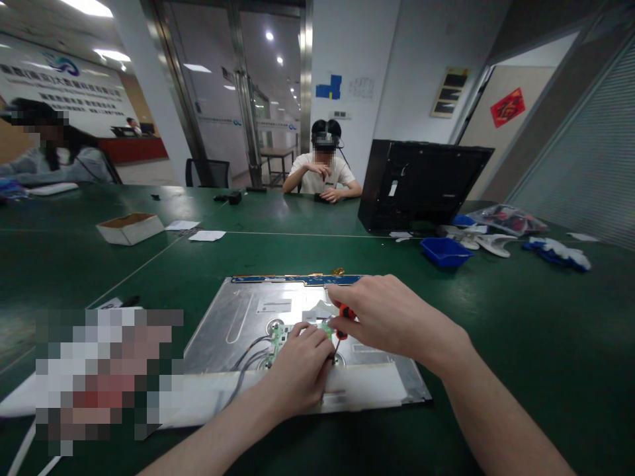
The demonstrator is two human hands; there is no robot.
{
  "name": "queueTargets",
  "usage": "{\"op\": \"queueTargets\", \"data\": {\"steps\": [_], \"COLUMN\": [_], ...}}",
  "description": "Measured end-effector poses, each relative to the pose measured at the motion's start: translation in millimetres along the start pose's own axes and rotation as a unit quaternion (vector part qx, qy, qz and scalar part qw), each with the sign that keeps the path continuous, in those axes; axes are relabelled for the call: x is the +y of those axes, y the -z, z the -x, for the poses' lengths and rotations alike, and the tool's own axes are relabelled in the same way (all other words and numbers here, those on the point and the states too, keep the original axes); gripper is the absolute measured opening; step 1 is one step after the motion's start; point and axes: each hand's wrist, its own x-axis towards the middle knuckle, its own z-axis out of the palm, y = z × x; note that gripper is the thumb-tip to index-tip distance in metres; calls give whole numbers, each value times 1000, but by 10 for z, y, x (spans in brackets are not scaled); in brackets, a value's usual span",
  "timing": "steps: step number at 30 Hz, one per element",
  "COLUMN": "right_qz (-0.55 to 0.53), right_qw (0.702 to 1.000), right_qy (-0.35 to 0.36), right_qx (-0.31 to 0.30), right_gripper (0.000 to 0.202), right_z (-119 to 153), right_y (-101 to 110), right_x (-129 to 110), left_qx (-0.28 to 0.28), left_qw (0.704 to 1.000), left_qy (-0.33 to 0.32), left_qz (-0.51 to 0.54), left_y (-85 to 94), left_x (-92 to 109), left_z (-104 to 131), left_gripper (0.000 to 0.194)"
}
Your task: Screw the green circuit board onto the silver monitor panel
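1. Right hand [374, 309]: fingers closed around a red-handled screwdriver [346, 311], shaft slanting down toward the left hand.
2. Left hand [308, 360]: laid palm-down over the circuit board [282, 337], fingers bent. Cannot tell whether it pinches anything; the screwdriver's tip is hidden beside it.
3. Circuit board: on the middle of the metal panel [218, 324], which lies flat on the table [278, 254] in front of the person.
4. Handling, my judgement: bring the shaft nearer upright, press straight down while turning, and let the left hand steady the board with fingers clear of the tip. A slip could scratch the board; avoid tugging the grey cables [243, 370] at its left.
5. Farther out: cardboard box [131, 231] beyond the panel, leftward; blue tray [446, 252] and gloves [560, 254] rightward.
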Motion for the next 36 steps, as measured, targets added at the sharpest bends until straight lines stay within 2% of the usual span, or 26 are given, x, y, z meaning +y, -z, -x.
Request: {"op": "queueTargets", "data": {"steps": [3,11,20,31,36], "right_qz": [-4,-31,-10,-29,-21], "right_qw": [1000,997,1000,997,998], "right_qy": [1,66,8,77,57], "right_qx": [-7,2,-3,9,23], "right_gripper": [16,12,12,10,8], "right_z": [12,63,10,63,33], "right_y": [-5,-58,-33,-59,-65], "right_x": [15,38,20,35,22], "left_qx": [0,2,2,-4,-2], "left_qw": [1000,1000,1000,1000,1000], "left_qy": [0,0,1,2,4], "left_qz": [0,3,3,3,4], "left_y": [1,-33,-33,-27,-30], "left_x": [-1,-19,-20,-20,-20], "left_z": [2,2,6,7,0], "left_gripper": [10,10,9,9,9]}}
